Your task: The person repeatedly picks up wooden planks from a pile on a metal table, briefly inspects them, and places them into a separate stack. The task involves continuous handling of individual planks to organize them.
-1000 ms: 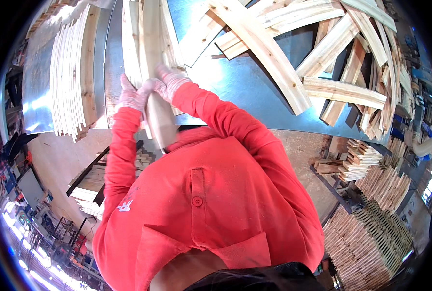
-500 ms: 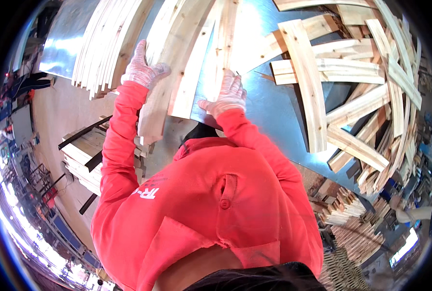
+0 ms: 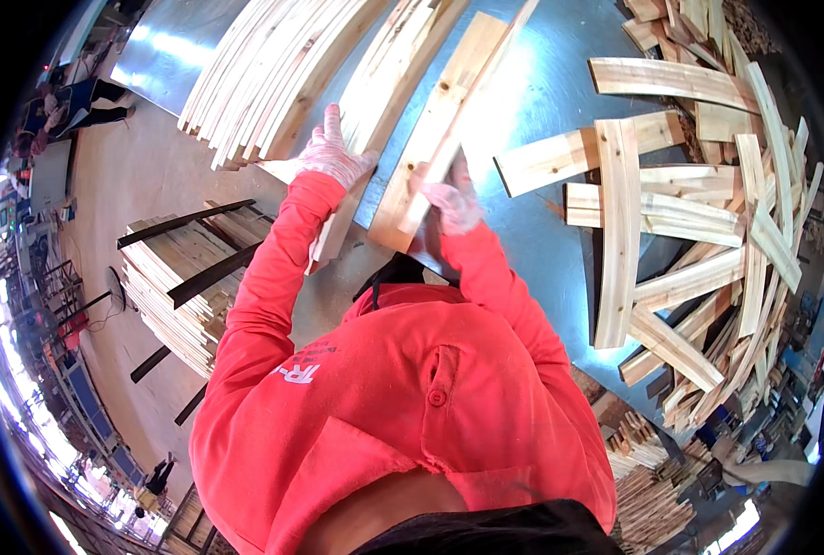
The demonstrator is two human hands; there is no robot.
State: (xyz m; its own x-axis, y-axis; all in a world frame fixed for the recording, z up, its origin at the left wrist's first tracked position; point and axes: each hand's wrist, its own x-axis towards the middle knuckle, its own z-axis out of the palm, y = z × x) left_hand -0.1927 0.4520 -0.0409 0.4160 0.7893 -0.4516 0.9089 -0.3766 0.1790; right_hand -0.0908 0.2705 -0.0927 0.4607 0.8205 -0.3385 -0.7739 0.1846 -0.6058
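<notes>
Curved wooden slat (image 3: 430,139), pinched in my right hand (image 3: 449,196), wanted squaring beside the plank (image 3: 375,102) under my flattened left hand (image 3: 332,157).

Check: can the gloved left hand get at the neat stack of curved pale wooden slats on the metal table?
Probably yes. The left hand rests on a flat board right beside the stacked curved slats, with nothing between them on the metal table.

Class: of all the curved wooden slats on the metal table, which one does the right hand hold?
The thin slat tilted on edge, gripped by the right hand; the others lie flat.
</notes>
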